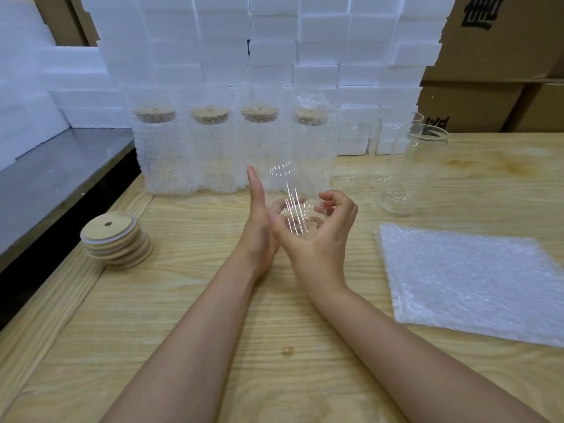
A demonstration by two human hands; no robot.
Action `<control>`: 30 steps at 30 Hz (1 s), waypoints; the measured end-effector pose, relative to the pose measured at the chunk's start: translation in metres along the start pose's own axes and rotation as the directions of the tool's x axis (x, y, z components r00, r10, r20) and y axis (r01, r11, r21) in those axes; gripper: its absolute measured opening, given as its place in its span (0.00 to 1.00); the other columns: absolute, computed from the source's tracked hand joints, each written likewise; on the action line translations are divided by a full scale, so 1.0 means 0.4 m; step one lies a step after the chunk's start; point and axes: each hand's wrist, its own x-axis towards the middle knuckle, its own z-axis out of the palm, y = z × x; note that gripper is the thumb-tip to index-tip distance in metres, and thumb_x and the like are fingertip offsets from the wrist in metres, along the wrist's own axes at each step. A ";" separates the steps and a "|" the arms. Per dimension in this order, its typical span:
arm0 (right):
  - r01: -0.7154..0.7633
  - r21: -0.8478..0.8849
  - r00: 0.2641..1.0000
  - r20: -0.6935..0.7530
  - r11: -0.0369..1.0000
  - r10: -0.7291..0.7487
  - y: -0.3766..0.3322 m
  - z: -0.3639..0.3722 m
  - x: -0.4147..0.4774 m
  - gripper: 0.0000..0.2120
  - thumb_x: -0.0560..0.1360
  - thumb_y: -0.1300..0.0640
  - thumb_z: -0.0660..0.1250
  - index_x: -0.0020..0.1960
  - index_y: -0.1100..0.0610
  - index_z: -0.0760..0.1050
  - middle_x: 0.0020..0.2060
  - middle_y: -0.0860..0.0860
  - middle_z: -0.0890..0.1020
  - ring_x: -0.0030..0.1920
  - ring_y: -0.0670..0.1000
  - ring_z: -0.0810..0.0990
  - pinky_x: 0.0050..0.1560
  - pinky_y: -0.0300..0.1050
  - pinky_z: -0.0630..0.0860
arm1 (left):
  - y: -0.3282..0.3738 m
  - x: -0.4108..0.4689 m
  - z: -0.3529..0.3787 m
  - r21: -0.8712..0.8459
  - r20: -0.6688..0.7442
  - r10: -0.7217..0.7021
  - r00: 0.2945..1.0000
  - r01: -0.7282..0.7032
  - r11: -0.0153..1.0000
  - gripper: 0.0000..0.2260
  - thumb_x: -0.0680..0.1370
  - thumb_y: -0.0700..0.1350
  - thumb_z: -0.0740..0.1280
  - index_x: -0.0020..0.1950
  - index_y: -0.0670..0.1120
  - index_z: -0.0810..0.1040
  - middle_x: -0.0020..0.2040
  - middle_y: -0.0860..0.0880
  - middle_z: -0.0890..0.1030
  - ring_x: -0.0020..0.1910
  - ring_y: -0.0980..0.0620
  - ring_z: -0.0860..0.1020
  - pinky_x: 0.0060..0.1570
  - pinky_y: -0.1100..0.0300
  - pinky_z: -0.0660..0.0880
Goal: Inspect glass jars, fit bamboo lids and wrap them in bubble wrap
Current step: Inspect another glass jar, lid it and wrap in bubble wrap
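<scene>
While the glass jar (289, 190) sits between them — left hand (259, 221) flat at its side, right hand (320, 236) curled round it.

wooden table (213, 300); white foam blocks (244, 41) behind; cardboard boxes (503, 50) right

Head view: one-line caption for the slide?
Right hand grips a clear glass jar, left hand flat against it; wrapped jars behind, bamboo lids left, bubble wrap right.

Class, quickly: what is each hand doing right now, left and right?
Left hand: open, fingers straight, flat against the glass jar.
Right hand: curled round the jar's base, holding it.
</scene>
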 end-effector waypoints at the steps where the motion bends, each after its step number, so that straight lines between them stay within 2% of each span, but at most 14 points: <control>1: -0.011 0.025 1.000 -0.008 1.000 0.011 -0.002 -0.002 0.002 0.33 0.60 0.46 0.77 0.56 0.46 0.60 0.55 0.40 0.62 0.58 0.51 0.69 0.56 0.39 0.72 | -0.003 -0.002 0.003 0.020 0.010 0.020 1.000 -0.021 1.000 0.24 0.79 0.67 0.39 0.55 0.76 0.75 0.53 0.53 0.84 0.52 0.52 0.83 0.54 0.50 0.78; 3: -0.054 0.093 0.999 -0.002 0.994 0.055 -0.006 -0.006 0.005 0.31 0.60 0.44 0.76 0.54 0.43 0.60 0.56 0.43 0.64 0.59 0.51 0.70 0.58 0.42 0.74 | -0.008 0.006 0.008 -0.054 -0.038 0.005 0.999 -0.007 0.998 0.24 0.80 0.66 0.41 0.71 0.67 0.67 0.72 0.48 0.72 0.70 0.47 0.71 0.69 0.43 0.67; 4: -0.079 0.122 0.997 0.008 0.989 0.078 -0.008 -0.008 0.005 0.30 0.60 0.42 0.74 0.53 0.43 0.60 0.56 0.46 0.65 0.59 0.51 0.70 0.59 0.43 0.74 | -0.010 0.008 0.010 -0.088 -0.061 -0.013 0.998 0.007 0.996 0.27 0.80 0.66 0.43 0.76 0.59 0.60 0.75 0.46 0.65 0.73 0.44 0.66 0.72 0.41 0.62; 6: -0.126 0.165 0.992 0.030 0.978 0.122 -0.012 -0.008 0.004 0.29 0.59 0.39 0.71 0.52 0.44 0.60 0.58 0.53 0.67 0.58 0.50 0.72 0.56 0.43 0.76 | -0.012 0.011 0.011 -0.117 -0.027 -0.060 0.998 0.057 0.992 0.34 0.77 0.68 0.46 0.78 0.51 0.57 0.74 0.42 0.66 0.69 0.42 0.70 0.69 0.44 0.66; 8: -0.167 0.228 0.986 0.053 0.959 0.159 -0.013 -0.004 0.004 0.29 0.59 0.39 0.71 0.52 0.45 0.61 0.57 0.56 0.70 0.55 0.46 0.75 0.48 0.36 0.77 | -0.006 0.004 0.012 -0.190 -0.018 -0.100 0.995 0.094 0.977 0.39 0.74 0.70 0.51 0.78 0.48 0.57 0.72 0.37 0.68 0.61 0.42 0.77 0.60 0.48 0.74; 11: -0.202 0.263 0.979 0.068 0.943 0.191 -0.003 0.002 0.004 0.26 0.62 0.41 0.72 0.50 0.49 0.62 0.52 0.53 0.73 0.50 0.44 0.80 0.42 0.31 0.74 | 0.000 0.000 0.008 -0.310 0.000 -0.132 0.991 0.126 0.942 0.42 0.70 0.71 0.59 0.78 0.50 0.57 0.67 0.39 0.74 0.57 0.42 0.79 0.58 0.47 0.74; 13: -0.211 0.237 0.977 0.060 0.948 0.202 0.007 0.001 0.004 0.22 0.66 0.42 0.71 0.47 0.50 0.62 0.46 0.49 0.74 0.48 0.47 0.81 0.42 0.33 0.74 | -0.005 0.004 0.005 -0.316 -0.017 -0.067 0.998 0.058 0.947 0.32 0.73 0.68 0.60 0.76 0.58 0.62 0.61 0.41 0.79 0.55 0.42 0.81 0.59 0.44 0.74; 16: -0.214 0.191 0.977 0.047 0.958 0.208 0.018 0.001 0.010 0.15 0.71 0.44 0.64 0.44 0.53 0.63 0.34 0.41 0.78 0.35 0.34 0.76 0.38 0.28 0.69 | 0.000 0.004 0.008 -0.295 -0.048 -0.029 0.998 0.013 0.955 0.29 0.73 0.60 0.64 0.73 0.64 0.63 0.57 0.42 0.82 0.55 0.45 0.81 0.52 0.45 0.78; 17: -0.224 0.173 0.974 0.053 0.959 0.218 0.019 0.001 0.011 0.14 0.71 0.44 0.63 0.43 0.53 0.63 0.32 0.40 0.78 0.33 0.33 0.74 0.38 0.29 0.69 | 0.001 0.005 0.009 -0.281 -0.051 -0.032 0.998 0.017 0.960 0.28 0.73 0.59 0.66 0.72 0.66 0.63 0.59 0.41 0.81 0.55 0.45 0.81 0.52 0.45 0.79; 20: -0.275 0.149 0.961 0.072 0.950 0.267 0.022 0.004 0.013 0.14 0.70 0.41 0.60 0.44 0.52 0.64 0.38 0.44 0.76 0.35 0.35 0.74 0.41 0.36 0.72 | 0.005 0.003 0.016 -0.257 -0.072 -0.017 0.997 -0.002 0.966 0.23 0.73 0.57 0.66 0.66 0.70 0.65 0.59 0.38 0.76 0.52 0.47 0.81 0.56 0.43 0.75; 23: -0.281 0.153 0.960 0.058 0.947 0.275 0.014 0.006 0.014 0.22 0.69 0.39 0.61 0.55 0.53 0.65 0.54 0.53 0.73 0.45 0.39 0.72 0.47 0.32 0.71 | 0.004 0.004 0.017 -0.254 -0.117 0.022 0.993 -0.051 0.966 0.23 0.72 0.55 0.65 0.65 0.69 0.64 0.52 0.42 0.79 0.53 0.44 0.79 0.62 0.40 0.71; 25: -0.249 0.152 0.969 0.034 0.957 0.247 0.003 0.009 0.012 0.30 0.65 0.34 0.63 0.60 0.49 0.61 0.55 0.48 0.67 0.49 0.41 0.70 0.50 0.30 0.69 | -0.001 0.004 0.011 -0.194 -0.131 0.055 0.990 -0.080 0.978 0.23 0.72 0.54 0.66 0.64 0.69 0.64 0.51 0.43 0.81 0.59 0.41 0.78 0.65 0.41 0.69; 28: -0.235 0.096 0.972 0.051 0.967 0.231 -0.003 0.013 0.008 0.36 0.60 0.35 0.69 0.60 0.48 0.59 0.55 0.48 0.64 0.53 0.49 0.69 0.54 0.44 0.74 | -0.002 -0.001 0.008 -0.074 -0.136 0.084 0.987 -0.095 0.993 0.25 0.73 0.55 0.69 0.65 0.71 0.63 0.56 0.41 0.79 0.59 0.43 0.80 0.51 0.54 0.79; 30: -0.208 0.060 0.977 0.055 0.976 0.205 0.000 0.016 0.009 0.35 0.63 0.46 0.78 0.60 0.50 0.61 0.55 0.50 0.64 0.54 0.53 0.70 0.56 0.51 0.75 | -0.002 0.001 0.005 -0.031 -0.154 0.099 0.983 -0.105 0.994 0.27 0.69 0.57 0.71 0.64 0.73 0.64 0.54 0.43 0.79 0.56 0.47 0.81 0.51 0.56 0.77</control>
